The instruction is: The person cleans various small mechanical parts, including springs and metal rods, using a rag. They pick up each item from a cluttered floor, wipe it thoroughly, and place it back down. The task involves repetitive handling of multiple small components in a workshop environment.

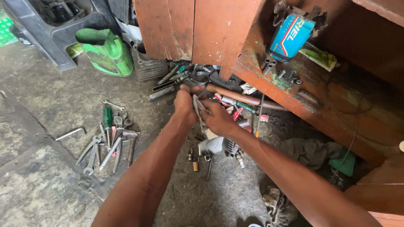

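Both forearms reach out over the floor — my left hand [185,105] and right hand [219,120] pinch a grey rag [198,107] between them, its length hanging downward.

Small part inside grey rag [198,108] hidden by left hand [185,105] and right hand [217,119], can't identify. Both forearms cut off at bottom edge. Black crate [54,25] upper left cropped by top edge. Tool pile [107,138] on floor, left-centre: pieces overlap, some too small to tell. Dark cloth [309,151] partly under wooden shelf [294,96], lower right.
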